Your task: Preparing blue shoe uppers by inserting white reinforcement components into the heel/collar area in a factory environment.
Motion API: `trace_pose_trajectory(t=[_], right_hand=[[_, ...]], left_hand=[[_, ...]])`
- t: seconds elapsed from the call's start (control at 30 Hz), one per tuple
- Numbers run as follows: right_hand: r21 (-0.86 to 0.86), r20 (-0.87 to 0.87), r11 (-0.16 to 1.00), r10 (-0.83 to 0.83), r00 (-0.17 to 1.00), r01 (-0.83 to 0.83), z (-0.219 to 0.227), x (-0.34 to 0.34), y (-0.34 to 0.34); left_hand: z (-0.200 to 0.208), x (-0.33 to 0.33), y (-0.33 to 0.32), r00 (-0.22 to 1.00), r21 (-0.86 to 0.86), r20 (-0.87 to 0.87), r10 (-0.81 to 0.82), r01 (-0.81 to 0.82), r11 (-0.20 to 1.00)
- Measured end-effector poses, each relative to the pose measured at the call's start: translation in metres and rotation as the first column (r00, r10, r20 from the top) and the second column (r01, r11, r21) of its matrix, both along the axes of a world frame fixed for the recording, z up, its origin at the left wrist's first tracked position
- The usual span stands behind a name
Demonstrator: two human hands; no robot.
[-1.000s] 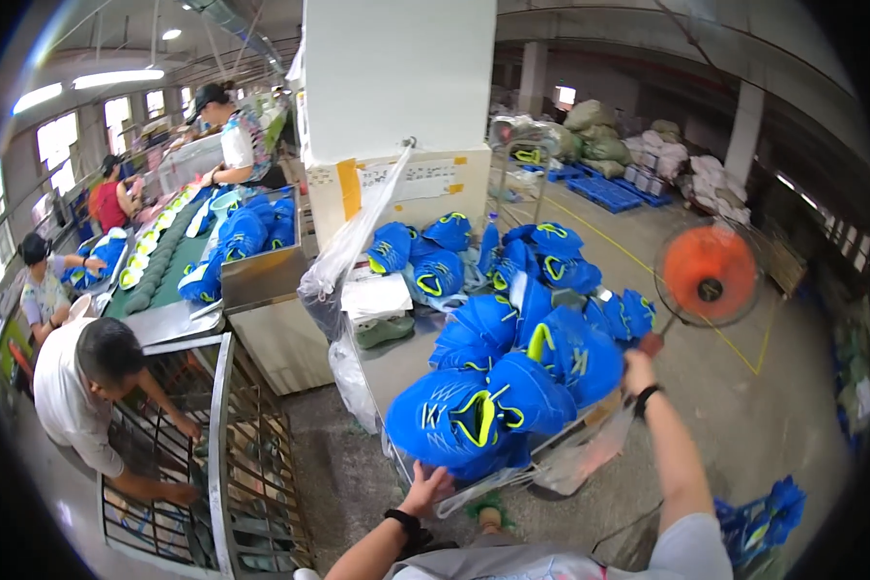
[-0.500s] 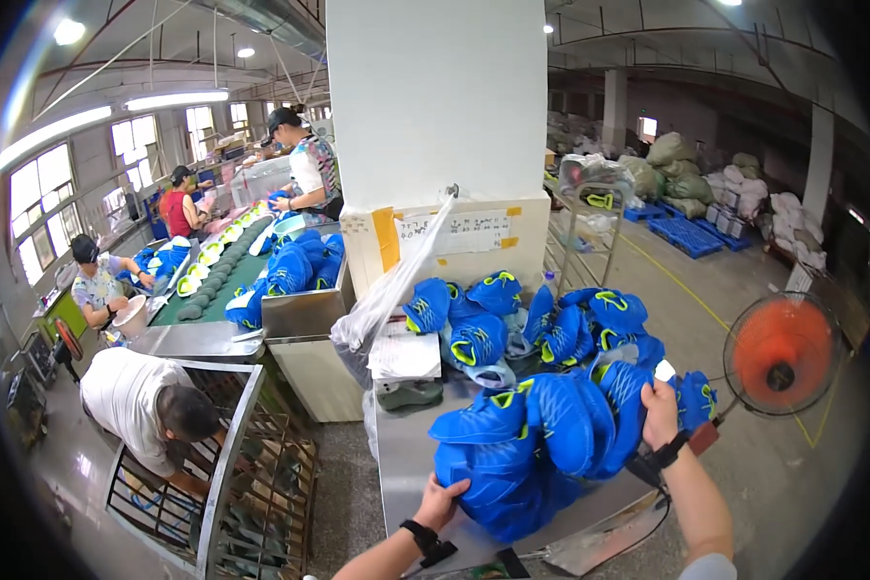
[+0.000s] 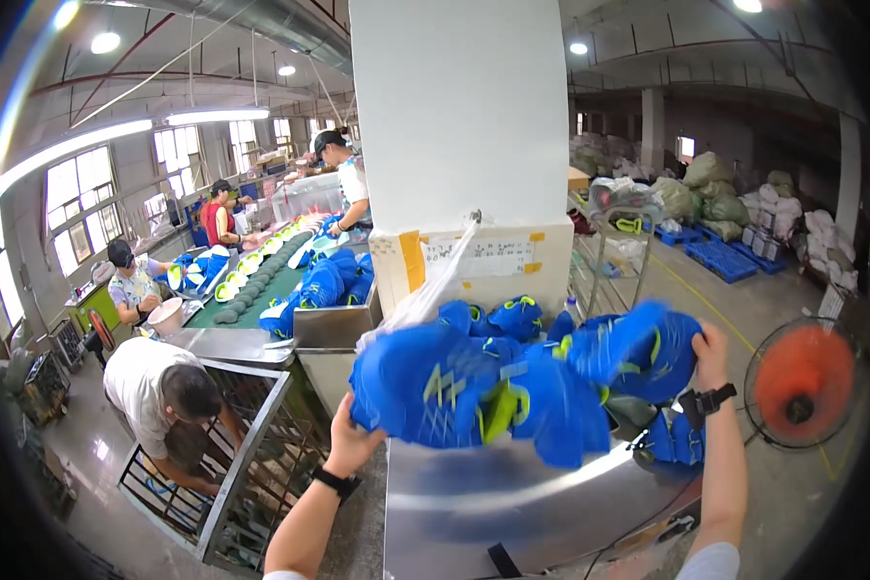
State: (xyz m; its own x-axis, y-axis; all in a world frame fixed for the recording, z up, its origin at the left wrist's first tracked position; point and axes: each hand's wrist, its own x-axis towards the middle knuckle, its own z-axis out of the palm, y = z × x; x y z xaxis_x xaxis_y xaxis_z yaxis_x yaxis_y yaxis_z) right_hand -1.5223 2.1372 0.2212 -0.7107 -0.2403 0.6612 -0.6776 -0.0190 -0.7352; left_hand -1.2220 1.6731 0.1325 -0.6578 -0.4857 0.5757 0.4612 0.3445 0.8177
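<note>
A row of blue shoe uppers (image 3: 425,387) with lime-green linings is held up over the metal table (image 3: 454,522), slightly smeared by motion. My left hand (image 3: 354,440) is closed on the row's left end, its fingers partly hidden behind the blue material. At the right end, my right hand (image 3: 710,360) grips the uppers from the side. Behind the held row, more blue uppers (image 3: 517,317) lie on the far part of the table, partly covered by it. Others (image 3: 672,440) rest by the table's right edge, below my right hand.
A white pillar (image 3: 459,116) with a plastic bag (image 3: 435,280) hanging from it rises behind the table. An orange fan (image 3: 800,372) stands at right. At left a person (image 3: 155,391) bends over a metal cage rack (image 3: 246,464); several others work along a green conveyor (image 3: 261,300).
The uppers have been raised off the table and stretched into a wider row. My left hand has moved left and up, my right hand right and up.
</note>
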Motion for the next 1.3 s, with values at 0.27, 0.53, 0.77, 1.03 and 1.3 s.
trace_pose_trajectory(t=[0.27, 0.53, 0.77, 1.03, 1.3], right_hand=[[0.871, 0.121, 0.491, -0.202, 0.972, -0.007, -0.261, 0.112, 0.031], [0.857, 0.088, 0.403, -0.729, 0.678, 0.322, -0.252, 0.136, 0.018], [0.500, -0.256, 0.741, -0.367, 0.894, 0.447, -0.158, 0.257, -0.074], [0.824, 0.046, 0.490, -0.559, 0.828, 0.285, -0.304, 0.328, -0.106], [0.839, 0.163, 0.476, -0.680, 0.715, 0.262, -0.328, 0.286, -0.113]], left_hand=[[-0.213, 0.109, 0.044, 0.716, -0.482, 0.643, 0.271, 0.104, 0.870], [-0.196, 0.036, 0.025, 0.821, -0.654, 0.415, 0.393, -0.031, 0.755], [-0.162, 0.067, 0.016, 0.877, -0.351, 0.304, 0.373, -0.261, 0.899], [-0.131, 0.074, 0.116, 0.901, -0.769, 0.433, 0.036, 0.347, 0.537], [-0.130, 0.049, 0.103, 0.758, -0.779, 0.607, 0.238, 0.509, 0.366]])
